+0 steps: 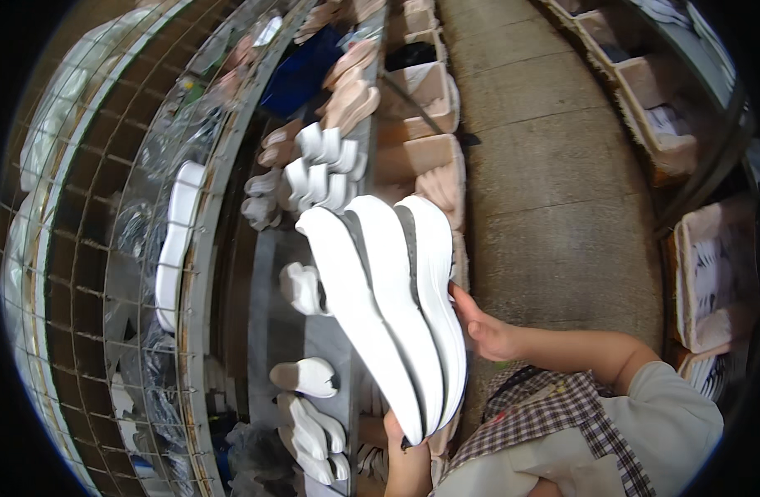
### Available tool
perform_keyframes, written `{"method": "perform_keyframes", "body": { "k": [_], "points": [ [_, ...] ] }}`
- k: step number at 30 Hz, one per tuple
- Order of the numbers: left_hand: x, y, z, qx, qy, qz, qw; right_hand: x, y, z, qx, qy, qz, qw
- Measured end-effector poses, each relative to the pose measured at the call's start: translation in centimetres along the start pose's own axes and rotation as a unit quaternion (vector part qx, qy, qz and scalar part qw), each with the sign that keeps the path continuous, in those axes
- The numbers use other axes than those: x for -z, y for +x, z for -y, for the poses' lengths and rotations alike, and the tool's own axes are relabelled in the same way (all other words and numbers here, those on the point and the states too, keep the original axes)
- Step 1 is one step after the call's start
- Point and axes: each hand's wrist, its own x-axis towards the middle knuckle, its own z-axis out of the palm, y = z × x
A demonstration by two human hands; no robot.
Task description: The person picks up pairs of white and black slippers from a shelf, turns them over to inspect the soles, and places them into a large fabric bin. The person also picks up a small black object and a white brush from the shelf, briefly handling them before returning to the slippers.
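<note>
Three white shoe soles (388, 290), overlapping in a fanned stack, are held up in front of me over the grey bench. My left hand (395, 428) grips their lower end; most of its fingers are hidden behind the soles. At the right edge of the stack is my right hand (485, 328), its fingertips reaching behind the outermost sole and closed against it. Beyond the stack, more white soles (322, 166) stand in a cluster on the bench. A single white sole (305, 377) lies nearer, left of my left hand, with a small pile of white soles (314, 435) below it.
Left of the bench runs a wire-mesh rack (106, 248) with plastic bags and a long white sole (179, 244). Pinkish bins (459, 178) line the bench's right side. A concrete aisle (562, 207) separates them from bins (687, 286) on the right. Beige soles (347, 99) and a blue container (301, 74) sit farther off.
</note>
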Motion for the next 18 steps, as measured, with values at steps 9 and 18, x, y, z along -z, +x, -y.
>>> {"method": "perform_keyframes", "body": {
  "k": [9, 18],
  "points": [
    [-13.1, 8.9, 3.1, -0.07, 0.275, 0.065, 0.957, -0.2, -7.3, 5.3, -0.032, 0.041, -0.137, 0.989],
    [-13.4, 13.7, 6.2, 0.133, 0.22, 0.026, 0.966, 0.1, -9.1, 6.4, -0.169, 0.23, -0.202, 0.937]
  ]
}}
